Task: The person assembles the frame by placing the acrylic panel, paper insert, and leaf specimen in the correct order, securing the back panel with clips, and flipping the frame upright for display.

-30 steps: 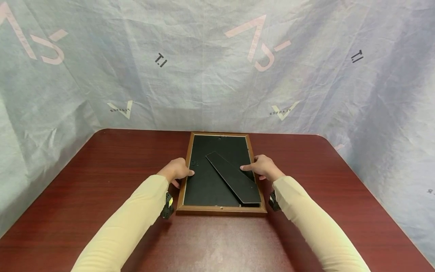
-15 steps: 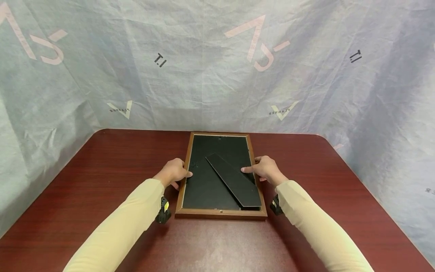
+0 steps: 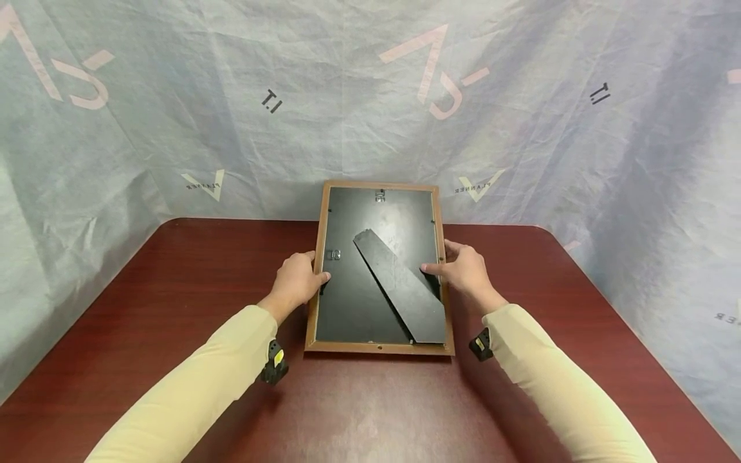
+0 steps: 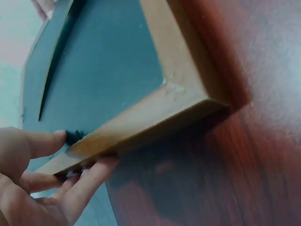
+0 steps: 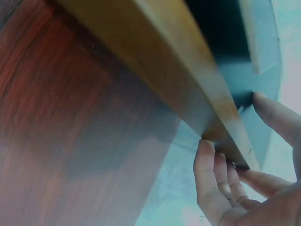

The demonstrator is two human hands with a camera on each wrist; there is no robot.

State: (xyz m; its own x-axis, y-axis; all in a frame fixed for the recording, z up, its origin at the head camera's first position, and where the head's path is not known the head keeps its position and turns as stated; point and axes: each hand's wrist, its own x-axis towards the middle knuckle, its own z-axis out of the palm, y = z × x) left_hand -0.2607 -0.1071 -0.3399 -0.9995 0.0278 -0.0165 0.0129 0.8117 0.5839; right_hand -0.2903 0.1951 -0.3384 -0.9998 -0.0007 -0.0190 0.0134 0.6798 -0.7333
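Note:
A picture frame (image 3: 370, 302) with a brown wooden rim and a black backing faces me from behind, its far end tilted up off the table. Across the backing runs a black easel stand (image 3: 402, 289), slanting toward the near right corner. My left hand (image 3: 296, 281) grips the left rim, thumb on the back and fingers under the edge, as the left wrist view also shows. On the right rim my right hand (image 3: 466, 273) grips likewise, its thumb (image 5: 275, 115) over the backing. The picture side is hidden.
The frame is over a dark red wooden table (image 3: 197, 302) with rounded far corners. Behind it hangs a pale grey printed cloth (image 3: 301, 141), which also runs along both sides. Small metal hangers (image 3: 379, 196) sit on the backing.
The frame lay flat on the table before; its far end has risen and it now leans up toward me. Both hands have kept their grip and risen with it.

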